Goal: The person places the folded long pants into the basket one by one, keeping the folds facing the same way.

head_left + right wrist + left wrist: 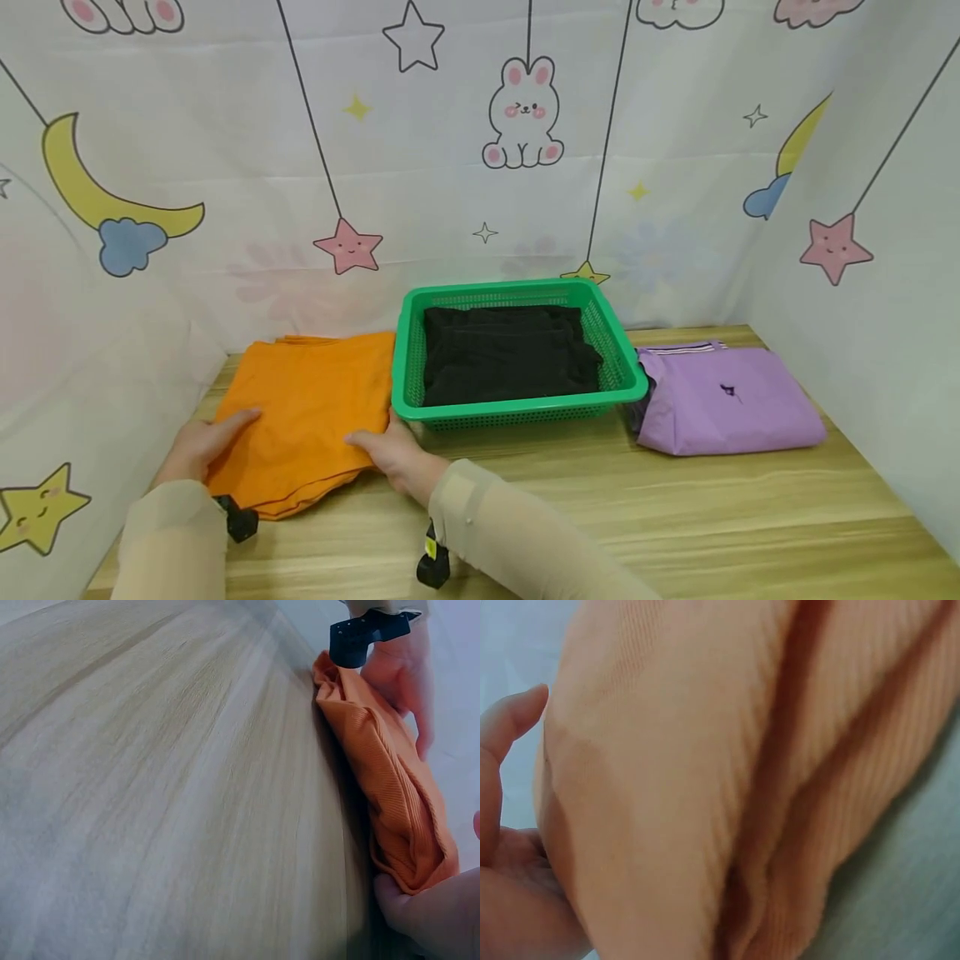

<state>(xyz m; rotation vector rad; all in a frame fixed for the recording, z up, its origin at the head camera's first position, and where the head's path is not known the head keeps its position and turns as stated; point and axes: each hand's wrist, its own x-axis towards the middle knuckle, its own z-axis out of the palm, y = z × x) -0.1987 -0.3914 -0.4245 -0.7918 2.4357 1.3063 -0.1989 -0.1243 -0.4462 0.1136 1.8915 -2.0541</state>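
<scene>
A folded orange cloth [307, 408], finely ribbed and in several layers, lies at the left of the table. My left hand [198, 446] holds its left edge, the thumb over the top and the other fingers hidden by the cloth. At the right edge my right hand [397, 454] holds it, thumb above and fingers at the lower side. In the right wrist view, fingertips [388, 896] reach under the cloth's bottom layer. Close beyond the right hand stands a green basket [517, 410] with folded black cloth [510, 354] in it.
To the right of the basket lies a folded purple garment [742, 404] with a dark part at its left end. A patterned white curtain [450, 192] closes off the back and sides of the wooden table [570, 500]. Black wrist cameras [433, 567] hang below the sleeves.
</scene>
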